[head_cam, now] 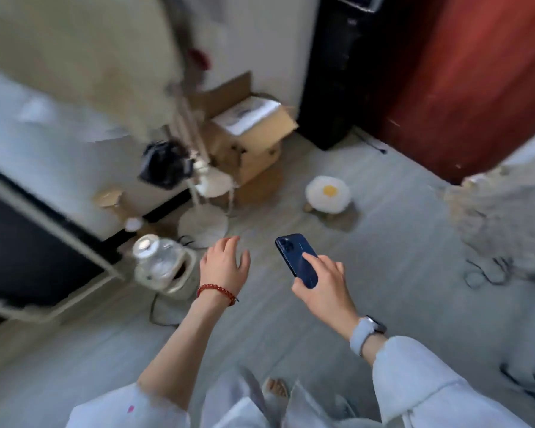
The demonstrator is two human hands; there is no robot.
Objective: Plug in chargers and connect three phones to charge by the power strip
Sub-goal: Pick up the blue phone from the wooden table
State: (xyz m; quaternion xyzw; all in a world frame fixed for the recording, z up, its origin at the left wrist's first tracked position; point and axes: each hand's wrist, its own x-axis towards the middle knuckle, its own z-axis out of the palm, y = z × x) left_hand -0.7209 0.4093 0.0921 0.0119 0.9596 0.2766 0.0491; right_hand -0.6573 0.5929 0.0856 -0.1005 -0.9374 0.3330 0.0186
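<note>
One phone (pixel 297 260) is in view: dark blue, glossy, back side up with its camera cluster at the far corner (the picture is blurred). The right hand (pixel 323 291) holds it in its grip above the floor (pixel 399 242), forefinger laid along the back. The left hand (pixel 224 267) hangs empty beside it, fingers spread.

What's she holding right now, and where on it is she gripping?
The right hand grips a dark blue phone by its lower end, back facing up. The left hand is open and holds nothing.
</note>
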